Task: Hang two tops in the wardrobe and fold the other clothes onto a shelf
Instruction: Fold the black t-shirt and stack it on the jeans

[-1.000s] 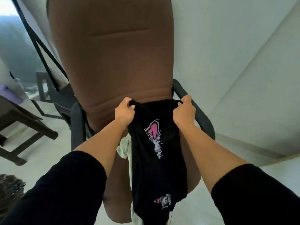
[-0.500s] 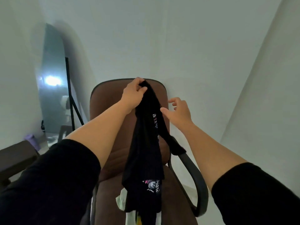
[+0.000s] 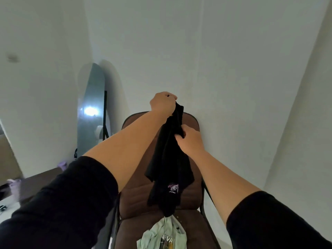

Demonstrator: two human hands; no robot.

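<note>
The left hand has a closed grip on the top edge of a black top, fist raised high so the cloth hangs its full length and clears the seat below. The right hand sits lower and just beside it, fingers closed on a fold of the same cloth near the upper part. I judge it is hunting for the shoulder or collar so the top can be shaken out flat.

Going left to right: a tall mirror leans against the wall at the left, with a bright glare on its glass. Low at the left edge is a dark bench with a few small pale things on it, too blurred to name. In the middle stands a brown chair, its back against the wall, serving as the place where the clothes wait. The black top dangles in front of the chair back, its small pink print facing the camera and its hem just above the seat. On the seat lies a pale green shirt, crumpled, with some lettering showing; it is untouched.

No wardrobe, hanger or shelf shows, so neither hanging nor folding is done yet. The loose, bunched cloth may twist unless spread before hanging.
</note>
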